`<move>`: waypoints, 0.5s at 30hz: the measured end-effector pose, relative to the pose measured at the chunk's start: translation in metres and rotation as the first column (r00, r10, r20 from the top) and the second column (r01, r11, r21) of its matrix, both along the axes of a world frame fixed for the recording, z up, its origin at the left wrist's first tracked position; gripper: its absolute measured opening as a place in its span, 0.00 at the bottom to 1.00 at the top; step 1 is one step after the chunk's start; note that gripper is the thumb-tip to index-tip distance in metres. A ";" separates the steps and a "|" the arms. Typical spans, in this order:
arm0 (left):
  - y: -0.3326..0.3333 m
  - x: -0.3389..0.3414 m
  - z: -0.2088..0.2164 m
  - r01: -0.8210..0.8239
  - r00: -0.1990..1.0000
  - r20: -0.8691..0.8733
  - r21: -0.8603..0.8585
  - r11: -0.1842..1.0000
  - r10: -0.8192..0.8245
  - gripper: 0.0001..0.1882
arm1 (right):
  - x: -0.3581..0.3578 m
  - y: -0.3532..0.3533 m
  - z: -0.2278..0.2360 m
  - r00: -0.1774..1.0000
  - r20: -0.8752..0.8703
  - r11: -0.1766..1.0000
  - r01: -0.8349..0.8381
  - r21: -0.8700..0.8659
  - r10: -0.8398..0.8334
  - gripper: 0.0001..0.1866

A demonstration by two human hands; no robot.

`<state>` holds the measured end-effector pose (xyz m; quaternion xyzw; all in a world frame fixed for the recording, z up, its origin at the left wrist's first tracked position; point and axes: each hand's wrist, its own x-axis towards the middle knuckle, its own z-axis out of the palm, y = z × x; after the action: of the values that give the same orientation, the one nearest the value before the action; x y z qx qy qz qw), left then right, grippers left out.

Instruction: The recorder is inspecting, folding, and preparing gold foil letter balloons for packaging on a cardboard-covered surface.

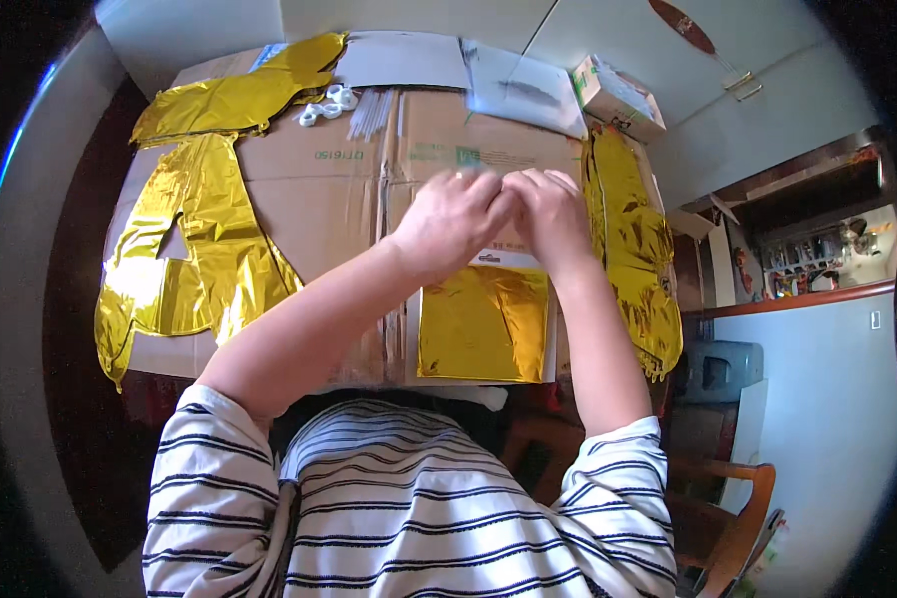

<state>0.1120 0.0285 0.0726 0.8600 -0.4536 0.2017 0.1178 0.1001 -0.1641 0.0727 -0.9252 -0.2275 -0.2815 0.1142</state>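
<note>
My left hand (450, 217) and my right hand (550, 211) meet side by side above the cardboard (304, 184), fingers curled in and closed. Whatever they pinch, if anything, is hidden behind the fingers. Just below them lies a flat, folded gold foil piece (480, 329), probably a foil balloon, with a white strip along its far end. To the left is a large flat gold foil shape (214, 234) with a hole in it. Another gold foil piece (219, 105) lies at the far left, and a crumpled gold foil piece (633, 249) lies along the right.
Small white rolls (329, 105) sit beside a bunch of clear thin sticks (371, 115). Behind are a white sheet (401, 62), a clear plastic bag (524, 88) and a box (618, 98). A wooden chair (747, 498) and a grey stool (718, 371) stand at the right.
</note>
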 end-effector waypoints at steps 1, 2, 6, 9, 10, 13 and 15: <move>0.001 0.001 0.003 0.051 0.990 0.137 -0.140 0.989 -0.031 0.16 | -0.001 0.000 0.000 1.000 0.012 0.999 -0.026 0.047 0.026 0.01; -0.005 0.011 0.002 0.039 0.968 0.249 -0.203 0.978 0.013 0.15 | -0.002 0.000 0.000 0.999 0.025 0.994 -0.050 0.092 0.048 0.01; -0.012 0.038 -0.018 0.029 0.995 -0.096 -0.121 0.992 -0.041 0.12 | -0.008 0.001 0.001 1.000 -0.023 1.000 -0.004 0.021 0.004 0.08; -0.007 0.050 -0.051 -0.032 0.980 -0.200 -0.146 0.989 0.002 0.11 | -0.038 0.003 0.009 0.989 0.123 0.994 0.068 0.087 -0.079 0.12; -0.005 0.049 -0.056 -0.055 0.977 -0.213 -0.126 0.991 0.027 0.12 | -0.061 0.004 0.018 0.979 0.130 0.983 0.139 0.122 -0.155 0.13; -0.007 0.043 -0.064 -0.076 0.972 -0.230 -0.132 0.988 0.044 0.13 | -0.161 -0.002 0.021 0.888 -0.226 0.803 0.459 0.380 -0.400 0.10; -0.008 0.046 -0.073 -0.050 0.975 -0.222 -0.233 0.971 -0.003 0.14 | -0.223 -0.007 0.000 0.775 -0.426 0.662 0.626 0.413 -0.467 0.11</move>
<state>0.1584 0.0201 0.0001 0.8623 -0.4000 0.1591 0.2667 -0.1231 -0.1706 0.0724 -0.9104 0.1704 -0.2191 0.3068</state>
